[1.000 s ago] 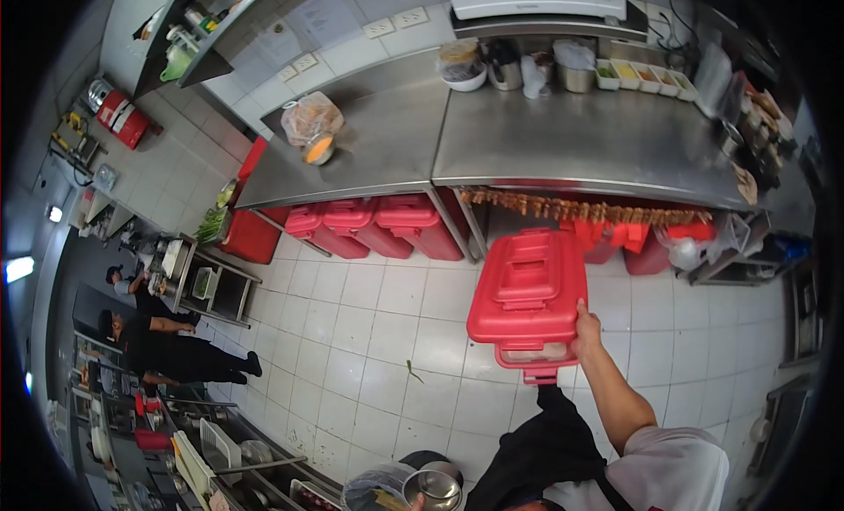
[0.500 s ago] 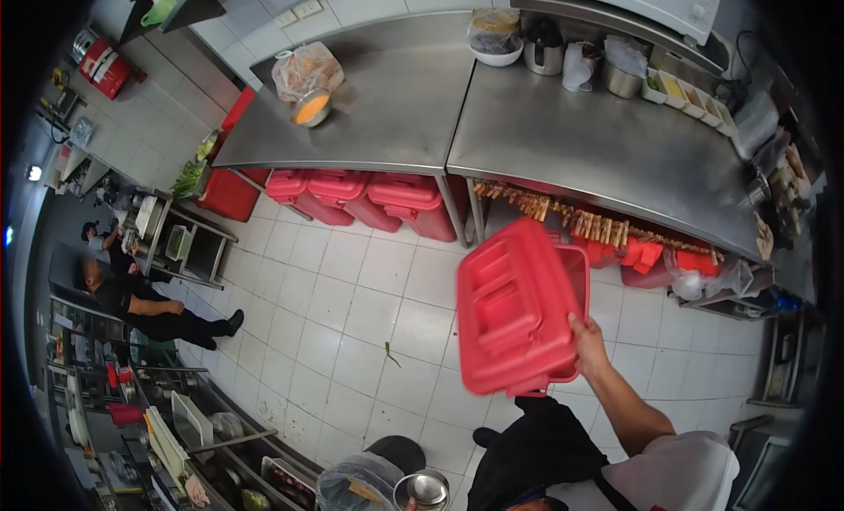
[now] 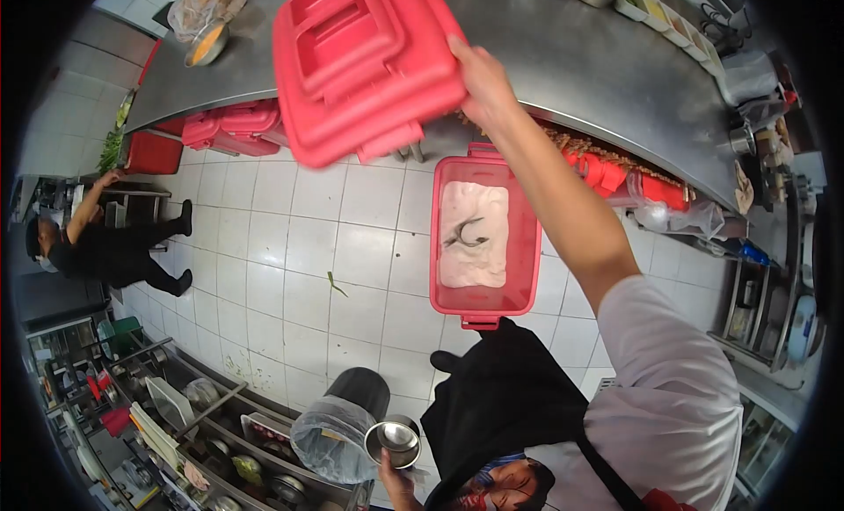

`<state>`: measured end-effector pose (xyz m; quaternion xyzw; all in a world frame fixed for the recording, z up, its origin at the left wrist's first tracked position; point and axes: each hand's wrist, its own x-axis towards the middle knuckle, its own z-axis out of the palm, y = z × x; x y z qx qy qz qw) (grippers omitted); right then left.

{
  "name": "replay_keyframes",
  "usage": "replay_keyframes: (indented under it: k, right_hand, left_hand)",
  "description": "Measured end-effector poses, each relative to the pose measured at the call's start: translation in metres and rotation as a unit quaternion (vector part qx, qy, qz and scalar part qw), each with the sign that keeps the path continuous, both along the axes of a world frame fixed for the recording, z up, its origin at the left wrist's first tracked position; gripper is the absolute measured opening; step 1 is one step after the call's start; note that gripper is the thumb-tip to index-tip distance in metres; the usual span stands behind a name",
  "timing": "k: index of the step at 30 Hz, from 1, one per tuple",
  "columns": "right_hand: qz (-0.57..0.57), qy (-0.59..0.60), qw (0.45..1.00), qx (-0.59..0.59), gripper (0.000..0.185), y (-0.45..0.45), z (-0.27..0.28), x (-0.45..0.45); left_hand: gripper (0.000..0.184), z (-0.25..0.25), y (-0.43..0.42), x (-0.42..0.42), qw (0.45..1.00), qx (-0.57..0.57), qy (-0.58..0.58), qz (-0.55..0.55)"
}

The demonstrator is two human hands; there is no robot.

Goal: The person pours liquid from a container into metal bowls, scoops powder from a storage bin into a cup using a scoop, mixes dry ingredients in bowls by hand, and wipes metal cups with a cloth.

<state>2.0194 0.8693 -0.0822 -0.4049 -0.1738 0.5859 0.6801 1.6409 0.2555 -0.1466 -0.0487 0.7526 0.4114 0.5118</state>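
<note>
My right hand (image 3: 486,82) is closed on the edge of a red plastic lid (image 3: 369,67), raised over the front of the steel counter. Below it on the floor stands an uncovered red storage bin (image 3: 530,278). White powder (image 3: 475,266) lies inside, with a dark curved thing (image 3: 475,232) on top whose kind I cannot tell. Down by my apron, my left hand (image 3: 397,483) grips the rim of a small metal bowl (image 3: 393,441). The bowl looks to have nothing in it.
A steel counter (image 3: 607,98) runs along the far side, with lidded red bins (image 3: 251,124) beneath it. A bowl of orange food (image 3: 207,47) is on the counter. A bag-lined trash bin (image 3: 332,441) stands beside my left hand. Another person (image 3: 114,238) is at the left.
My right hand has lifted the lid up and left, off the red bin, uncovering the white powder. The metal bowl in my left hand has come further into view. The other person has reached an arm out.
</note>
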Motion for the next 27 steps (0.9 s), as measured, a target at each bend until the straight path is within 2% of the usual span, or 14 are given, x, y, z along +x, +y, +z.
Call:
replay_keyframes:
  k: [3, 4, 6, 8, 10, 11, 12, 13, 14, 17, 19, 22, 26, 27]
  right_hand:
    - [-0.033, -0.012, 0.997, -0.063, 0.041, 0.060, -0.017, 0.002]
    - [-0.007, -0.185, 0.978, -0.092, 0.052, 0.079, -0.025, 0.010]
    - [0.046, -0.509, 0.849, -0.136, 0.084, 0.092, -0.023, 0.024]
    - [-0.013, -0.747, 0.658, -0.092, 0.045, 0.026, 0.000, 0.023]
    - [-0.085, -0.716, 0.692, 0.040, 0.042, -0.056, -0.028, 0.033]
    - [0.046, -0.618, 0.783, -0.050, 0.037, -0.099, -0.039, 0.034]
    - [0.057, -0.525, 0.848, -0.051, 0.039, -0.139, -0.113, 0.040]
    - [0.153, -0.369, 0.887, -0.231, 0.033, -0.181, -0.164, 0.032]
    - [0.233, -0.266, 0.866, -0.355, 0.027, -0.210, -0.209, 0.015]
    - [0.183, 0.049, 0.845, -0.501, 0.015, -0.269, -0.418, -0.017]
    - [0.101, 0.106, 0.844, -0.516, 0.014, -0.270, -0.517, -0.038]
    - [-0.023, 0.140, 0.850, -0.508, 0.018, -0.244, -0.575, -0.064]
    - [-0.045, 0.199, 0.816, -0.541, 0.017, -0.212, -0.623, -0.066]
    - [-0.045, 0.210, 0.808, -0.549, 0.016, -0.212, -0.623, -0.065]
  left_hand:
    - [0.057, 0.000, -0.003, 0.002, 0.999, -0.031, 0.001, -0.043]
    - [0.057, 0.004, 0.000, 0.007, 0.999, -0.036, 0.005, -0.039]
    - [0.057, 0.013, 0.008, 0.016, 0.998, -0.044, 0.012, -0.035]
    - [0.056, 0.016, 0.008, 0.014, 0.998, -0.041, 0.012, -0.051]
    - [0.057, 0.023, 0.022, 0.027, 0.998, -0.046, -0.010, -0.034]
    - [0.059, 0.019, 0.023, 0.030, 0.997, -0.050, 0.012, -0.063]
    - [0.057, -0.007, 0.000, 0.014, 0.996, -0.048, 0.008, -0.073]
    - [0.056, -0.021, -0.016, -0.001, 0.992, -0.067, -0.023, -0.108]
    - [0.055, -0.035, -0.022, -0.011, 0.984, -0.090, -0.051, -0.143]
    - [0.061, -0.058, -0.030, -0.012, 0.979, -0.149, 0.026, -0.139]
    - [0.063, -0.053, -0.029, -0.005, 0.978, -0.184, 0.024, -0.099]
    - [0.056, -0.053, -0.053, -0.010, 0.955, -0.292, 0.051, 0.005]
    - [0.051, -0.045, -0.047, 0.010, 0.963, -0.264, 0.049, 0.020]
    - [0.050, -0.040, -0.039, 0.010, 0.949, -0.307, 0.050, -0.053]
